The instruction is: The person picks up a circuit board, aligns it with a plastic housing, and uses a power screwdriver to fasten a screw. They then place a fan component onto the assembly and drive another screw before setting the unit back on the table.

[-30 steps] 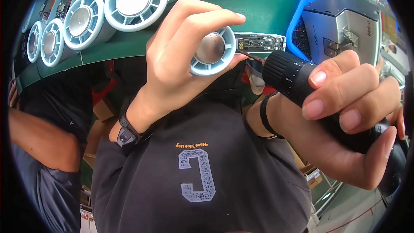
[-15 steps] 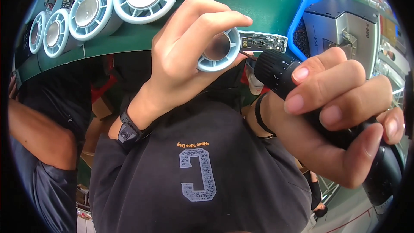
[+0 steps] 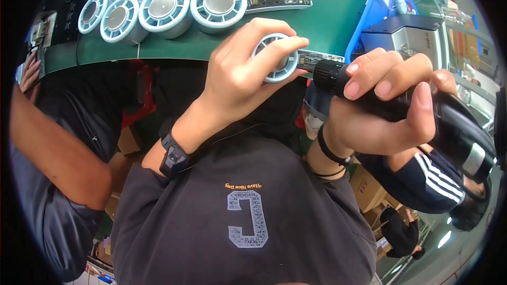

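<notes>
My left hand [image 3: 237, 74] is closed around the round head of a small light-blue handheld fan [image 3: 281, 67], with a silver disc inside its spoked ring. From the head, an open handle with a bare circuit board [image 3: 319, 57] extends rightward, near the green table's front edge. My right hand [image 3: 388, 97] is wrapped around a black electric screwdriver [image 3: 330, 77], its ridged collar close to the board and pointing left toward the fan. The screwdriver's tip is too hidden to tell whether it touches the handle.
Several similar fans [image 3: 218, 2] stand on the green table [image 3: 330, 26] beyond my left hand. At the right are a blue bin [image 3: 364, 13] and a grey box-shaped machine [image 3: 404, 37]. Another person's arm [image 3: 58, 153] is at the left; a person in a striped sleeve [image 3: 433, 179] is behind at the right.
My view has shifted, so more of the fan row shows. My right hand and the screwdriver sit higher in view, the screwdriver lying more level. Both hands keep their hold.
</notes>
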